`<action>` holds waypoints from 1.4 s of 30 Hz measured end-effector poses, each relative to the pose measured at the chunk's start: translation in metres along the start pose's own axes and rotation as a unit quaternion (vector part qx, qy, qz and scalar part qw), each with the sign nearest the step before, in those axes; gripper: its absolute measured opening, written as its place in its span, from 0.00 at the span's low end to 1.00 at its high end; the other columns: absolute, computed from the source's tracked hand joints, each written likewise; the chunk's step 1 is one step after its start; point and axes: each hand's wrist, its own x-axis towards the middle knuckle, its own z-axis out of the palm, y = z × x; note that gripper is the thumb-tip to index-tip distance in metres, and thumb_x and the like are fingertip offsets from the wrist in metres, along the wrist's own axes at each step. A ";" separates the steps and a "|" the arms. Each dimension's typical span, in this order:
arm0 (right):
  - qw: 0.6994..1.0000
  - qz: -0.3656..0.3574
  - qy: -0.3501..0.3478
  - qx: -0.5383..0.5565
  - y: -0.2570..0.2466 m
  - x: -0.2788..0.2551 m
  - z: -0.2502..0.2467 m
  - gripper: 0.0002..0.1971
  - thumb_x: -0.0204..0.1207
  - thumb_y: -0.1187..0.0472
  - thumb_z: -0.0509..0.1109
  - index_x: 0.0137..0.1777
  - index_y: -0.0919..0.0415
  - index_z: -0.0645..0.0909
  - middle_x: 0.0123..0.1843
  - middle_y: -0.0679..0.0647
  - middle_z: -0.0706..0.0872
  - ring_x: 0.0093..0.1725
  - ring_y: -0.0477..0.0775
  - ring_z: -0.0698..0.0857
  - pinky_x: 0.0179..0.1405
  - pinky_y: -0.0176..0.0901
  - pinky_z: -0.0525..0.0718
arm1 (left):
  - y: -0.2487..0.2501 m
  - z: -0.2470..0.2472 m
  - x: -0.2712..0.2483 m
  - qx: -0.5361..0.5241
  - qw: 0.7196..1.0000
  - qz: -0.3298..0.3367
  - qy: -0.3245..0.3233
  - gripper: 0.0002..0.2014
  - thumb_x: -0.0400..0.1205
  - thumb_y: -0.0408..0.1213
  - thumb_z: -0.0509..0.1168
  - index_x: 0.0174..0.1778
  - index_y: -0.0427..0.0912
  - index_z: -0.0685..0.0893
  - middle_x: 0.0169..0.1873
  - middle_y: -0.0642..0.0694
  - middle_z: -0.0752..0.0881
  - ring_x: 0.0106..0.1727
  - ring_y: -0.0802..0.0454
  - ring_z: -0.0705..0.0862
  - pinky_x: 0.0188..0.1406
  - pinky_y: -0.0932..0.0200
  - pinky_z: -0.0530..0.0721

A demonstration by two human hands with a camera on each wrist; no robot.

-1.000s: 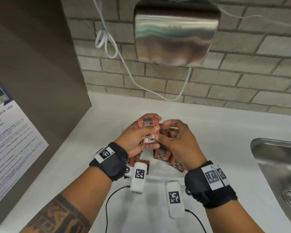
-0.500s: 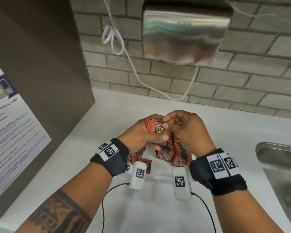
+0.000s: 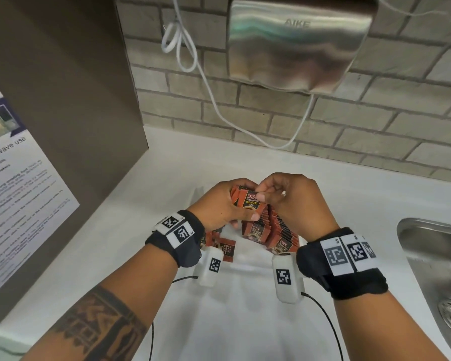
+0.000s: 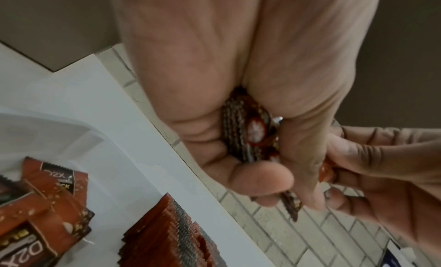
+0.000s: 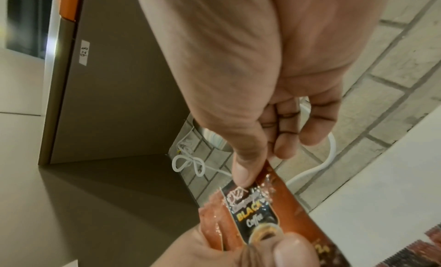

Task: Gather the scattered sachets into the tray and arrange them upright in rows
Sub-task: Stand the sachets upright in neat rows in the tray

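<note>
Left hand [image 3: 220,207] grips a sachet bundle [image 3: 245,200]; right hand [image 3: 294,201] pinches the front sachet [image 5: 257,210]. Square edges before seating upright beside the tray [image 3: 245,259] row [image 3: 276,230].

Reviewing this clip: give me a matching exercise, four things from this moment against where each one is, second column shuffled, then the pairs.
Things:
1. bundle of sachets
2. sachet rows
3. hand dryer
4. sink

Places:
A. on the brick wall
B. set in the counter at right
C. gripped in the left hand, its top pinched by the right hand
D. upright in the white tray

Pairs: 1-C, 2-D, 3-A, 4-B
</note>
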 end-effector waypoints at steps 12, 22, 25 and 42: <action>0.987 0.073 -0.035 -0.139 0.060 -0.017 0.027 0.09 0.75 0.61 0.76 0.37 0.45 0.89 0.47 0.46 0.83 0.44 0.48 0.81 0.45 0.29 0.73 | -0.035 -0.018 -0.013 0.337 0.934 -0.118 -0.022 0.13 0.79 0.51 0.75 0.53 0.50 0.85 0.54 0.50 0.84 0.52 0.52 0.85 0.55 0.57 0.84; 0.974 0.100 -0.016 -0.202 0.083 -0.018 0.058 0.05 0.73 0.56 0.75 0.40 0.43 0.91 0.51 0.49 0.75 0.55 0.53 0.71 0.50 0.46 0.69 | -0.037 0.027 0.006 0.398 0.883 -0.158 -0.193 0.18 0.81 0.53 0.70 0.62 0.48 0.89 0.57 0.48 0.90 0.57 0.48 0.87 0.64 0.49 0.85; 0.971 0.107 -0.030 -0.213 0.087 -0.016 0.061 0.05 0.74 0.55 0.75 0.43 0.43 0.91 0.51 0.47 0.73 0.58 0.53 0.72 0.51 0.45 0.67 | -0.038 0.034 0.015 0.427 0.860 -0.174 -0.218 0.21 0.82 0.55 0.68 0.65 0.46 0.88 0.57 0.46 0.90 0.57 0.46 0.87 0.62 0.48 0.85; 0.982 0.085 -0.005 -0.170 0.094 -0.011 0.052 0.08 0.71 0.58 0.80 0.47 0.44 0.88 0.54 0.50 0.82 0.58 0.54 0.78 0.54 0.46 0.73 | -0.047 0.038 0.036 0.414 0.841 -0.227 -0.265 0.21 0.81 0.54 0.70 0.64 0.45 0.88 0.51 0.45 0.92 0.51 0.44 0.90 0.58 0.49 0.89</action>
